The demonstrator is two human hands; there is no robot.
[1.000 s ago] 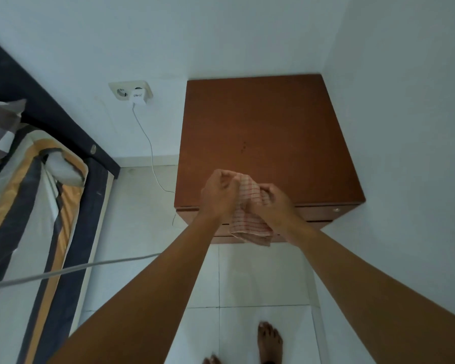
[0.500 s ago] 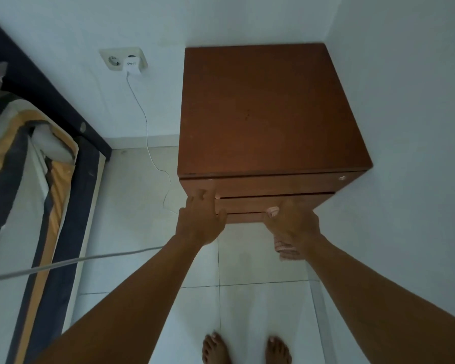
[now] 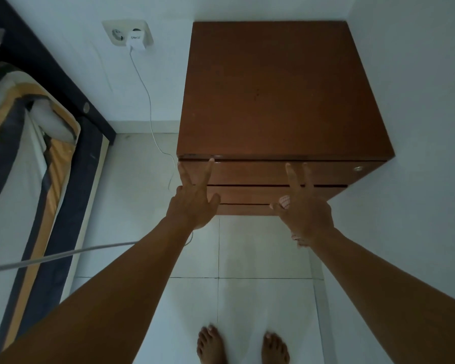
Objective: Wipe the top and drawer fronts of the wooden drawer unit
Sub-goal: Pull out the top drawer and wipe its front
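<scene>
2 hands reach to the front of the wooden drawer unit (image 3: 281, 88). The left hand (image 3: 195, 203) is spread wide with straight fingers, its fingertips (image 3: 210, 162) touching the top drawer front (image 3: 252, 173) near the unit's left edge, just under the top panel. The right hand (image 3: 305, 215) lays 2 straight fingers (image 3: 291, 177) up the same drawer front on the unit's right half. Its thumb and other fingers hold a red-checked cloth (image 3: 284, 201) bunched under the palm, and a bit of cloth hangs out below the wrist. Beneath lie the 2nd drawer front (image 3: 247, 194) and the 3rd drawer front (image 3: 243, 209), both closed, with dark gaps between them. A small round metal fitting (image 3: 357, 168) sits at the top drawer front's right end. The unit stands in a corner between 2 white walls. Left of the unit, a wall socket (image 3: 121, 32) carries a white charger (image 3: 135, 41), and its cable (image 3: 149, 106) drops to the tiled floor (image 3: 260, 253). Further left lies a striped bed (image 3: 37, 164). In front of the unit, 2 bare feet (image 3: 210, 342) stand on the floor.
</scene>
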